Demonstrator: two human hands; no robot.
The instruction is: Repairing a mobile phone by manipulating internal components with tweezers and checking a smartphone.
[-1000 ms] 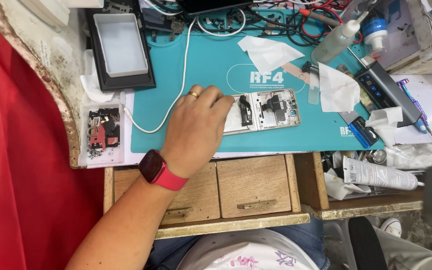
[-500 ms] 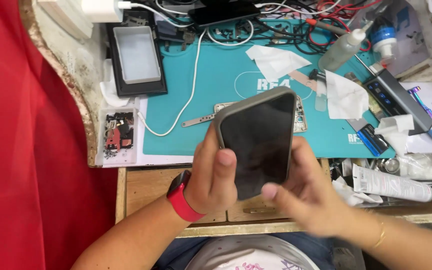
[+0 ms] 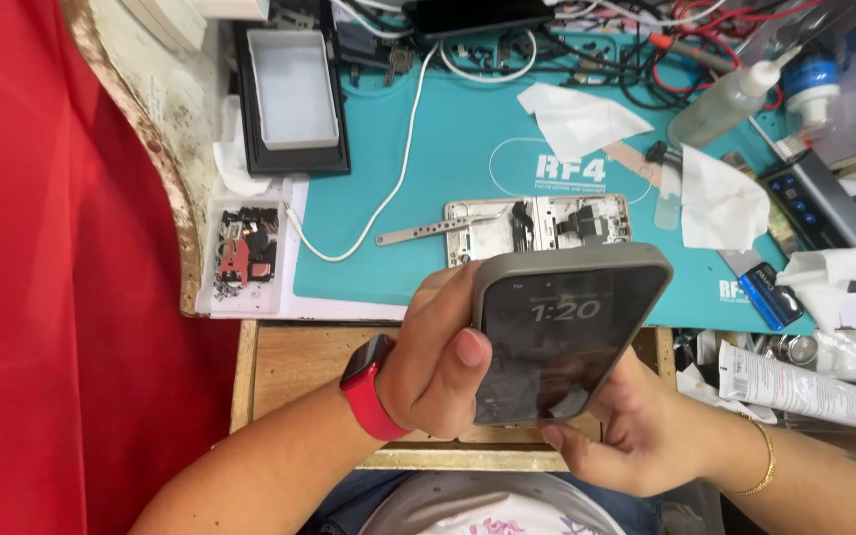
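Note:
A smartphone in a grey case, its screen lit, is held up over the front edge of the bench in both hands. My left hand, with a red watch on its wrist, wraps the phone's left side, thumb on the glass. Underneath and at the lower right, my right hand, wearing a gold bracelet, supports it, with the thumb at the bottom edge. Behind the phone, on the teal mat, lies an opened phone frame with its inner parts showing.
White tissues, a squeeze bottle, tangled cables and a white cable lie on the mat. A small tray of parts and a black tray sit at the left. A tube lies right. Red cloth covers the left.
One second ago my left hand rested on the opened frame on the mat. Both hands then lifted the cased phone, and its dark screen has since lit up.

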